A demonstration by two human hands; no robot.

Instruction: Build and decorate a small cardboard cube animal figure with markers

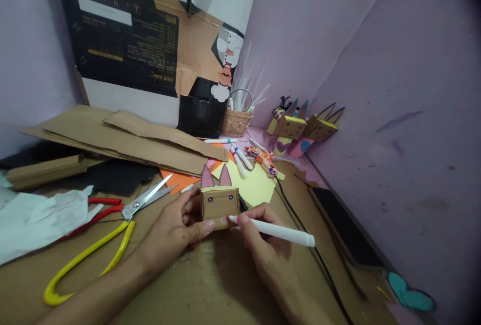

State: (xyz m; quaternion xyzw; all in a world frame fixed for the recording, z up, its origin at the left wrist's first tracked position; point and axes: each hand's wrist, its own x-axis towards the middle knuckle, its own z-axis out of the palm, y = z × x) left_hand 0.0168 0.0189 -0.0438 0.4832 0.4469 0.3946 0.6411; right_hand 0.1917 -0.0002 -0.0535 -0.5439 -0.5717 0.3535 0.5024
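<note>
My left hand (180, 224) grips a small cardboard animal head (220, 204) by its left side, thumb along the lower front edge. The head is a brown box with two drawn eyes, pink pointed ears and a yellowish top. In my right hand (265, 234) is a white marker (285, 232), held like a pen. Its pink tip touches the lower front of the cardboard head, beside a small pink mark. The far side of the head is hidden from me.
Left lie yellow-handled scissors (126, 232), red-handled scissors (131, 207), white plastic (33, 219) and cardboard sheets (124, 139). Behind are several markers (240, 157), a patterned glue gun (263, 159) with a black cord (300, 219), a basket (236, 123) and finished-looking cardboard animals (293, 127).
</note>
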